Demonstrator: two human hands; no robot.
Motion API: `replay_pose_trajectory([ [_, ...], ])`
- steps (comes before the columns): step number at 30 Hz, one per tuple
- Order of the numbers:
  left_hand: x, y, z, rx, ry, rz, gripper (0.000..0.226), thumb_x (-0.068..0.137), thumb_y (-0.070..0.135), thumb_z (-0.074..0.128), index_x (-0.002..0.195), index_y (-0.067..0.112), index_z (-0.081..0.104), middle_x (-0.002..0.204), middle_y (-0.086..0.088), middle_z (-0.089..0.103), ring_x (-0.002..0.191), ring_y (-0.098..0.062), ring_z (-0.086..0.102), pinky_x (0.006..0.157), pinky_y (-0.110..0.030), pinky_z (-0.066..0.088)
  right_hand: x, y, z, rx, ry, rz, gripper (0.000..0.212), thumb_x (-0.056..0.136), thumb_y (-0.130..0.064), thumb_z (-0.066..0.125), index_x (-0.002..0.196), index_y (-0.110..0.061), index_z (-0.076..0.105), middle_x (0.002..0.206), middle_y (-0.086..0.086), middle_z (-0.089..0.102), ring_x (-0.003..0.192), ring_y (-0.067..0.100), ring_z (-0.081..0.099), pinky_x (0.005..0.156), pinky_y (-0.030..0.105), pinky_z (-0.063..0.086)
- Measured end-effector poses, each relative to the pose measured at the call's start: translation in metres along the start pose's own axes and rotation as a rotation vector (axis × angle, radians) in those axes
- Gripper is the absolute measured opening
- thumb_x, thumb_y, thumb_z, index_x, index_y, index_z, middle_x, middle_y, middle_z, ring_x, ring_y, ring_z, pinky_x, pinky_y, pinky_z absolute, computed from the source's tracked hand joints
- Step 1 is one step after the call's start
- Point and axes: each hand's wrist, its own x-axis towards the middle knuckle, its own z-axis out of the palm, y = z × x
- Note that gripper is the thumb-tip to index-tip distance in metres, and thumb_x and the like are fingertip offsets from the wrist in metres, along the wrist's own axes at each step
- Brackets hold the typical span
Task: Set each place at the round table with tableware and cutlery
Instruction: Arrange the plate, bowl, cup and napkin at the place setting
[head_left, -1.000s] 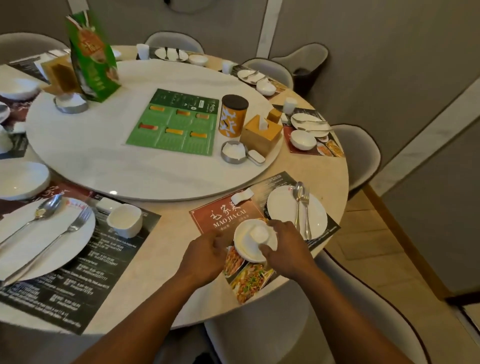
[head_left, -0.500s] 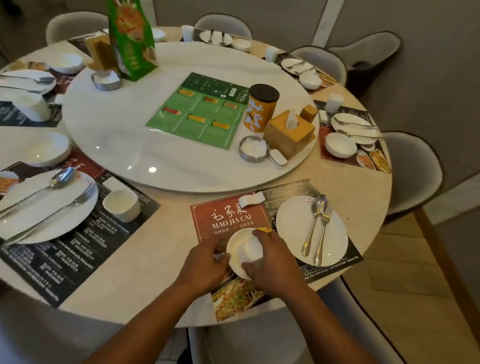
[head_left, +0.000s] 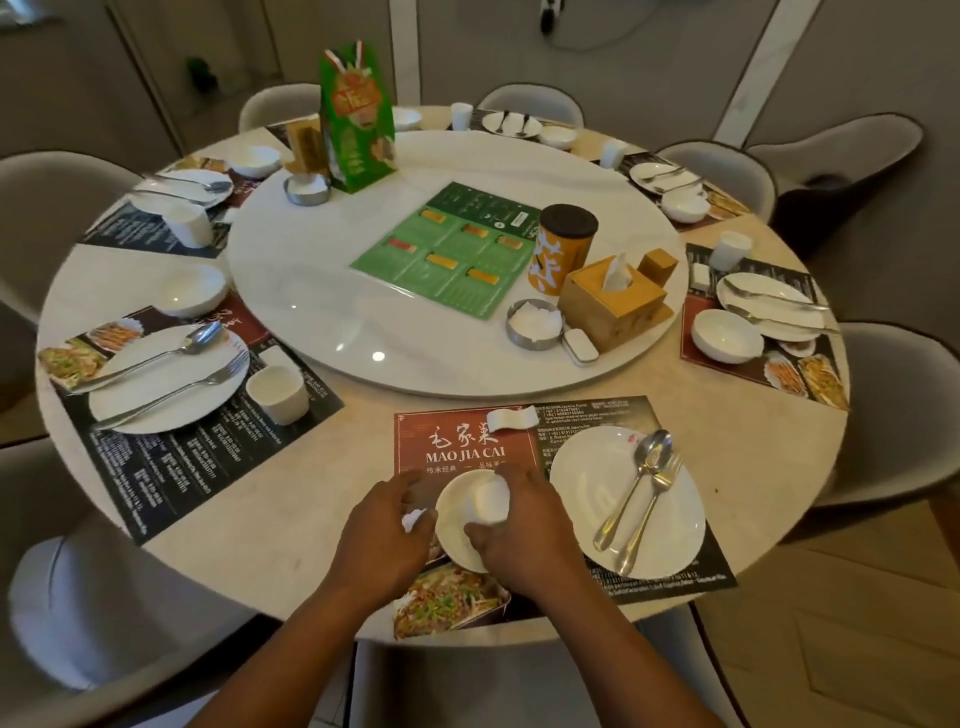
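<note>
A restaurant dining room: printed menu placemats ring a marble turntable among padded chairs.

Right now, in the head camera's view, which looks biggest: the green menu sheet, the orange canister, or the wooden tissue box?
1. green menu sheet, clearly largest.
2. wooden tissue box and orange canister look close in size; unsure.

The right hand covers the near rim of the small bowl and part of the white cup in it (its base unseen). The placemat's small print is unreadable.
</note>
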Motion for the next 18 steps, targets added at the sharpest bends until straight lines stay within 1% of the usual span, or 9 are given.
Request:
replay_pose_trajectory([
  [2,0.001,0.004,-0.008,-0.001,0.054,0.012,0.047,0.093,0.039,0.058,0.137,0.028,0.048,0.131,0.004,0.06,0.111,-0.014,0.059,0.093,-0.03,0.047,0.002,-0.002,-0.014,0.075,0.042,-0.029,0.071,0.07,-0.044,0.081,0.131,-0.032,0.047,0.126,-0.006,0.052,0.113,0.019,0.053,0.091,0.03,0.047],
  [4,0.004,0.007,-0.017,-0.073,0.066,0.0,0.04,0.096,0.041,0.052,0.135,0.028,0.051,0.128,0.003,0.062,0.108,-0.014,0.06,0.092,-0.031,0.049,0.004,-0.009,-0.025,0.167,0.06,-0.079,0.067,0.068,-0.046,0.082,0.126,-0.036,0.049,0.123,-0.012,0.054,0.108,0.013,0.054,0.087,0.026,0.045],
  [6,0.007,0.009,-0.026,-0.231,0.023,-0.028,0.037,0.098,0.04,0.049,0.133,0.031,0.054,0.128,0.005,0.062,0.109,-0.013,0.06,0.094,-0.033,0.05,0.007,-0.02,-0.031,0.219,0.024,-0.127,0.061,0.069,-0.045,0.083,0.118,-0.041,0.047,0.113,-0.02,0.054,0.101,0.005,0.053,0.082,0.022,0.045],
  [7,0.009,0.009,-0.03,-0.297,0.006,-0.035,0.035,0.099,0.039,0.048,0.132,0.032,0.054,0.128,0.005,0.062,0.109,-0.012,0.059,0.095,-0.034,0.051,0.008,-0.027,-0.031,0.231,-0.004,-0.147,0.06,0.07,-0.043,0.083,0.116,-0.042,0.044,0.107,-0.025,0.051,0.096,0.002,0.051,0.077,0.017,0.043],
  [9,0.014,0.004,-0.037,-0.342,0.009,-0.029,0.032,0.1,0.035,0.048,0.131,0.032,0.056,0.126,0.007,0.062,0.108,-0.01,0.059,0.093,-0.034,0.052,0.013,-0.042,-0.025,0.231,-0.062,-0.184,0.06,0.071,-0.039,0.084,0.117,-0.041,0.045,0.104,-0.028,0.049,0.092,0.0,0.051,0.072,0.01,0.038],
  [11,0.018,-0.006,-0.042,-0.278,0.052,-0.001,0.032,0.099,0.032,0.051,0.13,0.033,0.057,0.125,0.009,0.063,0.105,-0.007,0.058,0.09,-0.028,0.05,0.022,-0.055,-0.014,0.21,-0.102,-0.217,0.067,0.071,-0.04,0.084,0.127,-0.037,0.048,0.119,-0.018,0.055,0.101,0.003,0.053,0.075,0.013,0.04],
  [13,0.023,-0.021,-0.046,-0.125,0.104,0.04,0.037,0.094,0.032,0.06,0.131,0.035,0.056,0.125,0.012,0.06,0.104,-0.005,0.056,0.088,-0.025,0.048,0.033,-0.067,-0.003,0.177,-0.137,-0.213,0.074,0.071,-0.042,0.084,0.136,-0.034,0.048,0.133,-0.01,0.054,0.114,0.012,0.052,0.083,0.022,0.041],
  [16,0.03,-0.044,-0.047,-0.013,0.091,0.102,0.051,0.083,0.032,0.074,0.13,0.035,0.055,0.129,0.012,0.058,0.109,-0.007,0.055,0.092,-0.027,0.047,0.048,-0.08,0.014,0.093,-0.18,-0.217,0.078,0.072,-0.035,0.085,0.14,-0.03,0.047,0.139,-0.005,0.052,0.122,0.018,0.05,0.092,0.028,0.044],
  [18,0.031,-0.054,-0.044,0.042,0.081,0.109,0.055,0.076,0.04,0.079,0.126,0.032,0.058,0.125,0.011,0.06,0.11,-0.01,0.056,0.09,-0.025,0.044,0.051,-0.083,0.022,0.007,-0.23,-0.225,0.082,0.072,-0.028,0.085,0.143,-0.03,0.044,0.144,-0.003,0.048,0.127,0.021,0.047,0.101,0.033,0.043],
])
